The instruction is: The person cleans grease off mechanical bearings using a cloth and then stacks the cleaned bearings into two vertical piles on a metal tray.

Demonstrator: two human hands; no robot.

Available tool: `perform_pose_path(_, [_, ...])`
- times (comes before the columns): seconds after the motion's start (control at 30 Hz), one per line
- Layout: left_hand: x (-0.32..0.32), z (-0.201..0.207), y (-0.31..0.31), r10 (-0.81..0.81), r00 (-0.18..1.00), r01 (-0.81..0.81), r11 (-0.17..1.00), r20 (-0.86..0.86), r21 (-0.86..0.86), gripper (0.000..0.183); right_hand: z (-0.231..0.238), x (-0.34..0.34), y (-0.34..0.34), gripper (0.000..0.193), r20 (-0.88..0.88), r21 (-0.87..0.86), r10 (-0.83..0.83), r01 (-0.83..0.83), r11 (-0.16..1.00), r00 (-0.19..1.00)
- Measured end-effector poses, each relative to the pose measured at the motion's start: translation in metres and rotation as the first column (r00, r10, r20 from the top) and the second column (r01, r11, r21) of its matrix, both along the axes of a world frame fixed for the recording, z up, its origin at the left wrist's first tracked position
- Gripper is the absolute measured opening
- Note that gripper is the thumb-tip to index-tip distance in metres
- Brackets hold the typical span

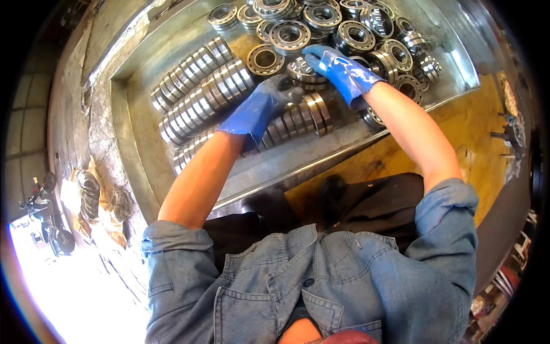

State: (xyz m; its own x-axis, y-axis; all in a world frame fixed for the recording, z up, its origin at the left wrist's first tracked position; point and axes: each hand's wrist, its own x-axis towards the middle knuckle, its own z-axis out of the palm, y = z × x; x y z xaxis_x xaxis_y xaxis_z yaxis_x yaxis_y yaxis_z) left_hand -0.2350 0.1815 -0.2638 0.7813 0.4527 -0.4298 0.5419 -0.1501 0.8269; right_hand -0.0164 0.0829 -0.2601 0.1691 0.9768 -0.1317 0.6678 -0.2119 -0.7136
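Both my hands wear blue gloves with worn, greyish patches. Between them a shiny steel roller bearing sits tilted, its rollers showing on the upper side. My right hand reaches over its far right edge, fingers bent down onto it. My left hand is curled at its near left side, thumb and fingers closed against the rim; the fingertips are partly hidden. Just beyond lie a bearing with a brownish bore and another ring bearing. Below my left hand runs a row of bearings on edge.
A shallow metal tray holds everything. More bearings stand in long rows at its left. A loose heap of bearings fills the far right. The tray's raised front edge runs before my knees. Bolts jut out at the right.
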Motion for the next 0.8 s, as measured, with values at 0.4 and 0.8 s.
perform_pose_path(0.4, [-0.026,0.042,0.000,0.192,0.978,-0.141,0.893,0.078,-0.427,0.055,0.021,-0.016,0.006,0.073,-0.125,-0.094,-0.013,0.002,0.996,0.992])
perform_pose_path(0.8, [-0.002,-0.006,0.026,-0.299,0.926,0.041,0.690,0.233,0.723,0.030,0.051,-0.032,-0.010,0.042,-0.395,0.052,0.119,-0.108,0.993,0.911])
